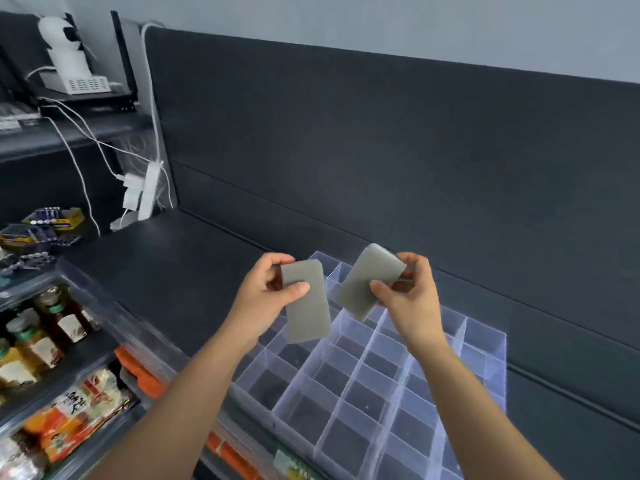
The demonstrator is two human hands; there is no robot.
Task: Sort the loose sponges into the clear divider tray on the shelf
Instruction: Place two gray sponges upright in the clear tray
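Observation:
A clear divider tray with several empty square cells lies on the dark shelf, right of centre. Above its far left part I hold two grey rectangular sponges. My left hand pinches one grey sponge by its upper end, so it hangs nearly upright over the tray's left edge. My right hand grips the other grey sponge, tilted with its top leaning right, over the far cells. The two sponges are close but apart.
The dark shelf and its dark back panel surround the tray. A white power strip with cables hangs at the left. Bottles, snack packets and battery packs fill lower shelves at left.

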